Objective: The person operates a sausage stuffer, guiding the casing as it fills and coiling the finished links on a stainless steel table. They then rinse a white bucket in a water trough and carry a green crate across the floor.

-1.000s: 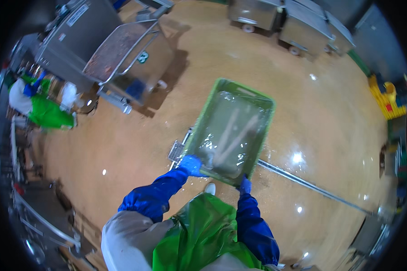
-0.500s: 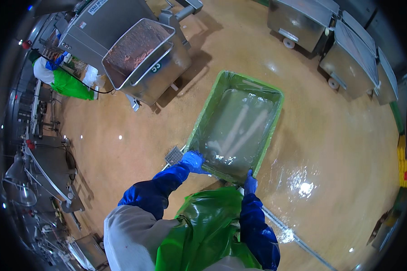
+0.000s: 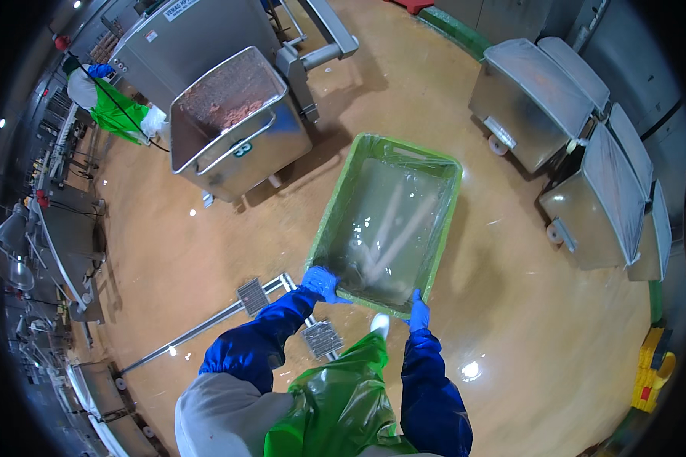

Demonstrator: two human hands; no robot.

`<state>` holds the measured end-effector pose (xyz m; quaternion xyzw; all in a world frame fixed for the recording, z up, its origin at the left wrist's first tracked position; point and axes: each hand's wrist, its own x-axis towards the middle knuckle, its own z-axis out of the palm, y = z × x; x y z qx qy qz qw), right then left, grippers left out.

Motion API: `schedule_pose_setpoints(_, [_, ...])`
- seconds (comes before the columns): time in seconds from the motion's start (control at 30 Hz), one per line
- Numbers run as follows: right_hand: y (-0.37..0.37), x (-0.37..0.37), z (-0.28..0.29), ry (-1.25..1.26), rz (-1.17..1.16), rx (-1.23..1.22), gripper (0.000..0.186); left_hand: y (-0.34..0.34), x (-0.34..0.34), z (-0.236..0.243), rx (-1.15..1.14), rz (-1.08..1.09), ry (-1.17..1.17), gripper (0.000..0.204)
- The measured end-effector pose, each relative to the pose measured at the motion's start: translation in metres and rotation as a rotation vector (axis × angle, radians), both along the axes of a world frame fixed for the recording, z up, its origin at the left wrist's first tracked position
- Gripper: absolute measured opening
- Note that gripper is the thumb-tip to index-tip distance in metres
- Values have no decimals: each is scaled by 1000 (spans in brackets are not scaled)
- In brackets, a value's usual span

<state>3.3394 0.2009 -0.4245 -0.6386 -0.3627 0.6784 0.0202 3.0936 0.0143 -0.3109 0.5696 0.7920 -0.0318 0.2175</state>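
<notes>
The room is a wet production hall with a shiny tan floor (image 3: 206, 251). At the upper left stands a large steel machine (image 3: 198, 38), and in front of it an open steel cart (image 3: 236, 133) filled with reddish ground meat. Along the right wall, covered steel carts (image 3: 541, 99) stand in a row. Far at the left, another worker in a green apron (image 3: 114, 114) is busy near the machine.

In the middle, the person carries a green crate (image 3: 389, 221), lined with clear plastic film, in front of the body and above the floor. Inside lie some pale long pieces; I cannot tell what they are. The left hand (image 3: 324, 283), in a blue glove, has its grip clamped on the near left corner of the crate. The right hand (image 3: 418, 312) is clamped on the near right edge.

I judge the step is carrying the crate through the hall. The next move calls for a steady, level hold and careful steps, because the floor looks slippery and a drain grate (image 3: 324, 339) lies just beside the feet.
</notes>
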Motion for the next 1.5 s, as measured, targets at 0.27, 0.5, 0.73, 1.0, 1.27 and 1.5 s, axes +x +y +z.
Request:
schedule_pose_setpoints(0.27, [186,-77,3,-191,44,71,62,158,-60,-8,25,114,-73,81])
schedule_pose_setpoints(0.5, [341,-162,-27,-339,256,380,68,292,-136,-22,241,218,-62,72])
schedule_pose_setpoints(0.73, [469,-283,13,-411,452,416,68,414,-227,-7,72,292,-37,75])
schedule_pose_setpoints(1.0, [623,-458,-8,-363,451,252,68,557,-368,12,-11,380,-52,82])
schedule_pose_setpoints(1.27, [775,-633,-51,-213,439,283,74,701,-554,-3,-163,447,-55,80])
schedule_pose_setpoints(1.5, [905,-790,-42,-222,612,392,74,799,-684,-27,199,485,-59,76])
